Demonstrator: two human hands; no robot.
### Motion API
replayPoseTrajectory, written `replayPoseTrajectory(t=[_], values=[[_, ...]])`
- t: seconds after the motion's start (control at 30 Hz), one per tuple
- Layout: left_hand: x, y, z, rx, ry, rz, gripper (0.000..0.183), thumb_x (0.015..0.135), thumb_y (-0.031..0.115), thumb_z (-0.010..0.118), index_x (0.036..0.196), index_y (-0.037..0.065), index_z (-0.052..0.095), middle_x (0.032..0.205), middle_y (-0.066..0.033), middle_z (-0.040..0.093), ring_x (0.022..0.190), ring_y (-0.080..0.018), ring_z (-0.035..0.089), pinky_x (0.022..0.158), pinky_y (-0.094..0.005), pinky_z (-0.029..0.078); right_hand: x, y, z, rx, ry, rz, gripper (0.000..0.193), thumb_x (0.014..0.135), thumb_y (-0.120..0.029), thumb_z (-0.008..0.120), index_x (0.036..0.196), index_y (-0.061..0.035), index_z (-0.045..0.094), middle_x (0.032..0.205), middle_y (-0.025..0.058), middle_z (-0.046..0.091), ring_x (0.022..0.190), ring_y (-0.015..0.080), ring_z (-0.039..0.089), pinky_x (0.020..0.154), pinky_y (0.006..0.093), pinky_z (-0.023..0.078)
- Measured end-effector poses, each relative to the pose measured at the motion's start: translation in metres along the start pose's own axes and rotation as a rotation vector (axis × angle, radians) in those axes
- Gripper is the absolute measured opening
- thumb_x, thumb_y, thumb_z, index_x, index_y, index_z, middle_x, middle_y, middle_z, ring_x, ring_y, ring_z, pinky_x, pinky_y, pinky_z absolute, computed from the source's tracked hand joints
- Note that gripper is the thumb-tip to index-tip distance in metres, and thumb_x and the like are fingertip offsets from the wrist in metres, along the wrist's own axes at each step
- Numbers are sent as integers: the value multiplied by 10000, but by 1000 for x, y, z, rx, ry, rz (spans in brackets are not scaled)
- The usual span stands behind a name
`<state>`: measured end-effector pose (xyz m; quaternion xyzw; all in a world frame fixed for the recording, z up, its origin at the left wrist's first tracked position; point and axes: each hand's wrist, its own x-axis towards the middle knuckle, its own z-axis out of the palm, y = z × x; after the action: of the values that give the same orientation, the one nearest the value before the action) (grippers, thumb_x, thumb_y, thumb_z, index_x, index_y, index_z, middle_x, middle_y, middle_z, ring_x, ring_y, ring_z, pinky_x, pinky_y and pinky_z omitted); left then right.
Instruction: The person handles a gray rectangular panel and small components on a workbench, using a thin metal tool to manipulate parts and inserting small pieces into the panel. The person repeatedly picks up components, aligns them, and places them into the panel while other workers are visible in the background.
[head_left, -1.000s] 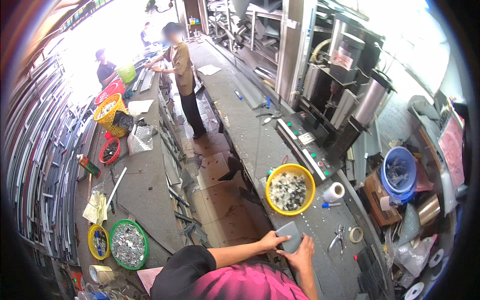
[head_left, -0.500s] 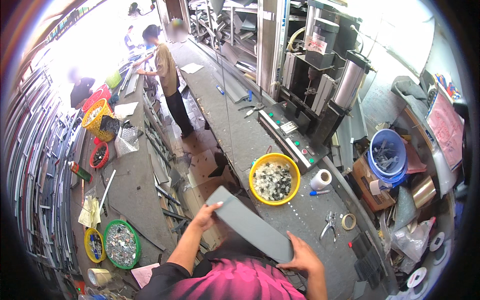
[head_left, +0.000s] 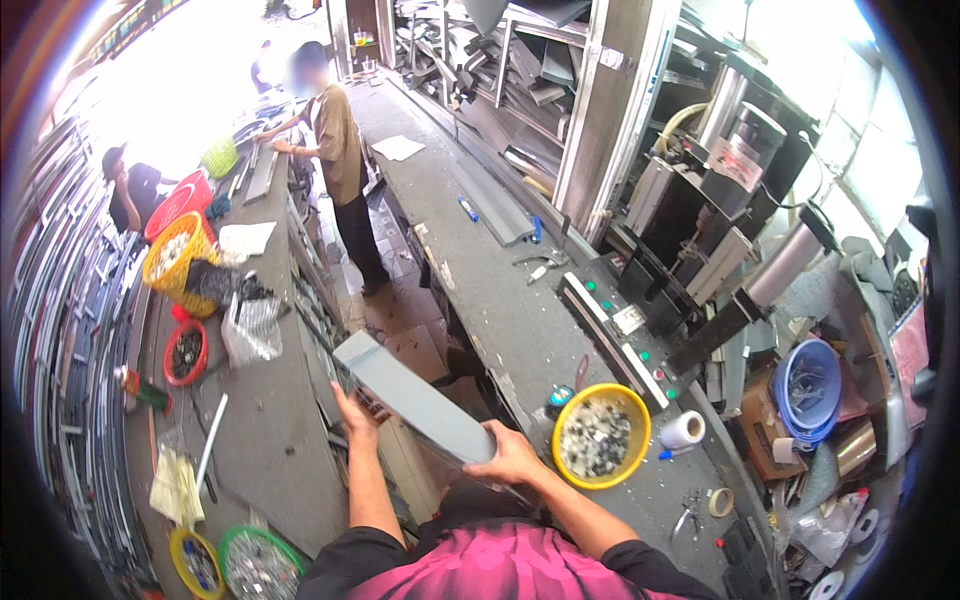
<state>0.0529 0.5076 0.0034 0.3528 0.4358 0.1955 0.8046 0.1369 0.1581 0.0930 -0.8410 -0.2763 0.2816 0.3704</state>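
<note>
Left hand (head_left: pixel 358 414): against grey profile (head_left: pixel 415 395), fingers partly hidden; closure cannot be told
Right hand (head_left: pixel 512 456): gripping profile's near end
Lift: done; profile aloft between hands, not laid down

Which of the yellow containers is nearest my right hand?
The large yellow bowl on the right bench, beside the white roll, is nearest your right hand. The tall yellow basket and small yellow bowl are on the left bench, farther away.

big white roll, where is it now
In the head view, the big white roll is on the right bench, just right of the yellow bowl, by a blue marker.
</note>
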Motion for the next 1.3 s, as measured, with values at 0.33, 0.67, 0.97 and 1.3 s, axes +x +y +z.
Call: replayPoseTrajectory(t=[0.33, 0.67, 0.97, 1.3], values=[[91, -58, 72, 364, -355, -287, 903, 1084, 839, 372, 1583, 122, 602, 1390, -180, 747, 1165, -367, 748, 991, -567, 608, 291, -89, -75, -128, 489, 92, 1052, 655, -531, 1009, 1439, 31, 592, 1382, 281, 715, 1280, 433, 712, 1062, 494, 586], [97, -87, -11, 597, -245, -426, 800, 1126, 722, 443, 1585, 89, 610, 1374, -193, 767, 1126, -364, 776, 966, -521, 612, 460, -67, -188, -345, 494, 426, 1217, 744, -632, 982, 1685, -92, 433, 1712, 205, 470, 1606, 419, 422, 1281, 734, 334], [68, -111, -65, 665, -24, -490, 563, 1136, 524, 529, 1455, 83, 675, 1319, -137, 793, 1015, -267, 730, 860, -431, 554, 565, 4, -230, -518, 687, 431, 1131, 794, -477, 994, 1687, -92, 417, 1728, 256, 412, 1613, 448, 396, 1329, 662, 306], [73, -111, -67, 560, 92, -509, 351, 1104, 355, 644, 1282, 66, 737, 1103, -114, 838, 846, -174, 729, 712, -328, 532, 603, 12, -236, -790, 447, 567, 1369, 678, -560, 1050, 1720, -20, 346, 1645, 209, 522, 1522, 384, 501, 1253, 568, 415]])
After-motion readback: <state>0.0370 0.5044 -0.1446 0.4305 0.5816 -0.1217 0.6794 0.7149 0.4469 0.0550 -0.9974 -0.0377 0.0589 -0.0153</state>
